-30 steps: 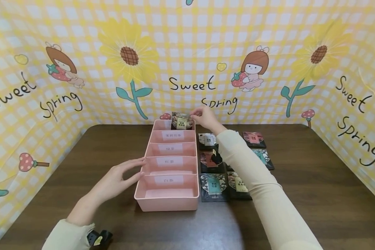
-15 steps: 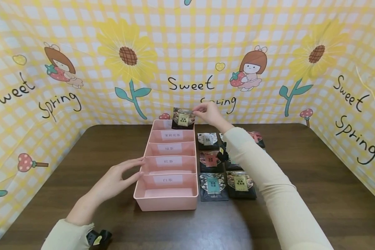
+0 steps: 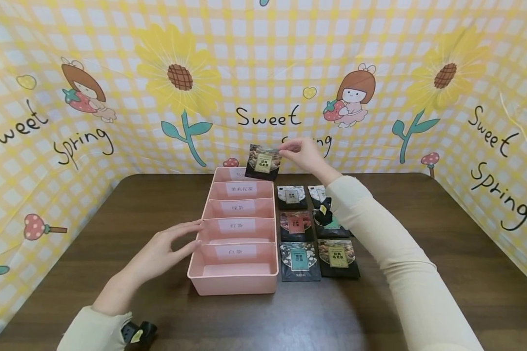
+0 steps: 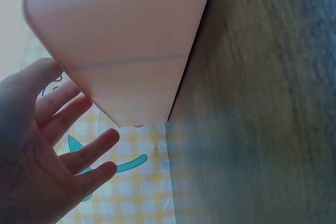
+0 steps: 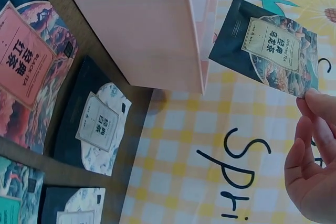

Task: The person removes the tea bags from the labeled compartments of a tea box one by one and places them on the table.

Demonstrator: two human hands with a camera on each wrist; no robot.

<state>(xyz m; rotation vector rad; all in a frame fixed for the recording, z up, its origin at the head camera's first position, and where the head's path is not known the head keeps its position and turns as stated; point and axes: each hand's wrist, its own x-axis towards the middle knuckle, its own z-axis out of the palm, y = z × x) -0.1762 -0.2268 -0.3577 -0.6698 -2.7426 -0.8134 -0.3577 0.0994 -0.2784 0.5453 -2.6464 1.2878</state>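
My right hand (image 3: 305, 155) pinches one corner of a dark oolong tea bag packet (image 5: 273, 51) with a yellow-green label. The packet (image 3: 263, 163) hangs just above the far compartment of a long pink divided box (image 3: 233, 286), partly covering that compartment's label. With fingers mostly straight, my left hand (image 3: 158, 253) touches the box's left rim near the front compartments. In the left wrist view, the fingers of the left hand (image 4: 47, 150) are spread beside the box wall (image 4: 121, 35), and some fingertips stand off from it. White paper labels (image 3: 235, 252) line the compartments.
Right of the box lie several tea packets in rows: white tea (image 3: 292, 197), black tea (image 3: 295, 225), a teal-labelled one (image 3: 300, 262) and another oolong (image 3: 338, 258). My right forearm (image 3: 391, 248) covers part of this area. A patterned cloth (image 3: 263, 63) hangs behind the dark wooden table (image 3: 158, 302).
My right hand has lifted the oolong packet up out of the far compartment and shifted it slightly right. The left hand has stayed at the box's rim.
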